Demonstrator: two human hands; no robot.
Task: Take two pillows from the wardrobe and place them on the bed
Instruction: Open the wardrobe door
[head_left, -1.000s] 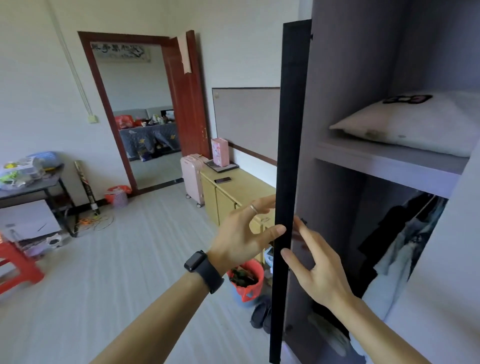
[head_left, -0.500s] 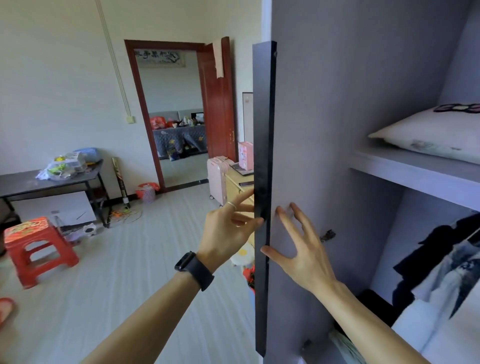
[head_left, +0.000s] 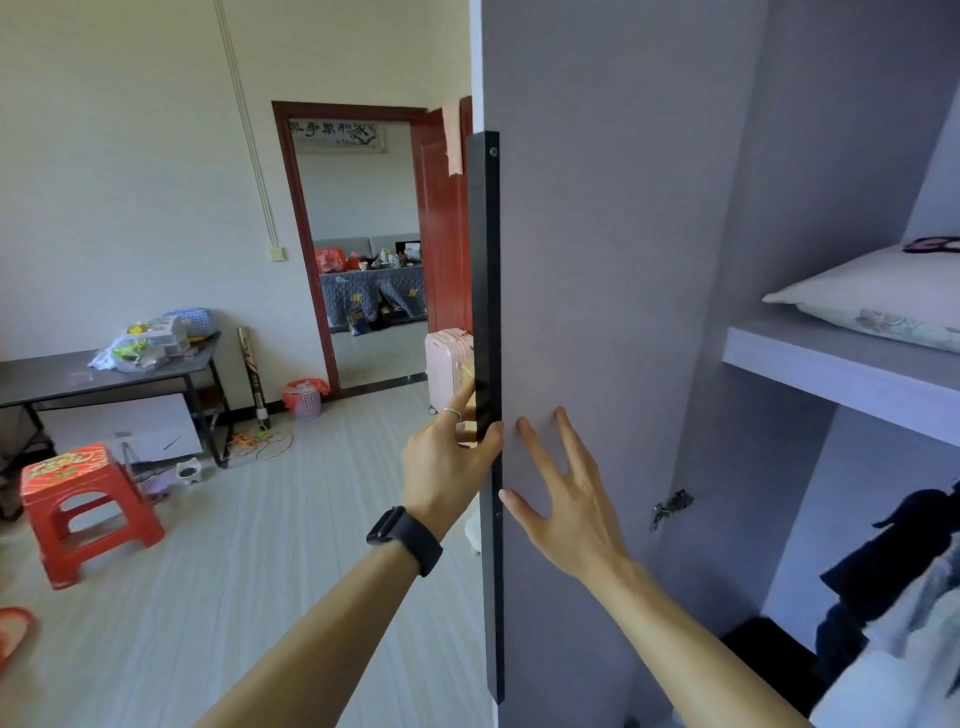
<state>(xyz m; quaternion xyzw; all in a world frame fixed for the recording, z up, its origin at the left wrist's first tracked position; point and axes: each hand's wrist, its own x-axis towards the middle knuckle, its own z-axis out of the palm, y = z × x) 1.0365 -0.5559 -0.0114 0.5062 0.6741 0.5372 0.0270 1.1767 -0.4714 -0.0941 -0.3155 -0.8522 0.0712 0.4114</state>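
The grey wardrobe door (head_left: 597, 260) stands swung wide, its black edge strip facing me. My left hand (head_left: 449, 457), with a ring and a black watch on the wrist, curls around that black edge from outside. My right hand (head_left: 563, 499) lies flat on the door's inner face, fingers spread. One white pillow (head_left: 878, 296) with a faint flower print lies on the wardrobe shelf (head_left: 831, 374) at the far right, partly cut off by the frame. A second pillow and the bed are out of sight.
Dark and pale clothes (head_left: 904, 597) hang under the shelf. A red stool (head_left: 78, 504) and a dark table (head_left: 104, 379) with bags stand at left. A pink suitcase (head_left: 447, 364) sits beside the open red room door (head_left: 441, 234). An orange slipper (head_left: 13, 629) lies on the floor.
The wardrobe door has swung further open to the left with both hands on it. My view has turned left, so the pillow now sits at the right edge.
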